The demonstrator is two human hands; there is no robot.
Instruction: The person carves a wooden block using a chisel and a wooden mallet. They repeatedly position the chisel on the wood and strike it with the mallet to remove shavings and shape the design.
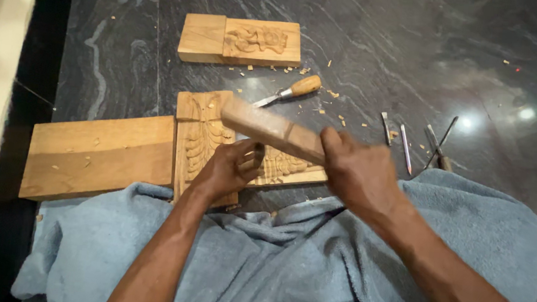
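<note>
A plain wooden block (96,154) lies just left of the carved panel (202,136), on which the left hand (229,167) is closed around a chisel (259,153) standing nearly upright. Above the panel, the right hand (357,171) grips a wooden mallet (270,129); its long axis runs up-left, head directly over the chisel's top.

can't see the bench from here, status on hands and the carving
Left hand shut on chisel, tip on carved panel. Right hand shut on wooden mallet, raised over it. Nothing blocking; spare chisel beyond.
</note>
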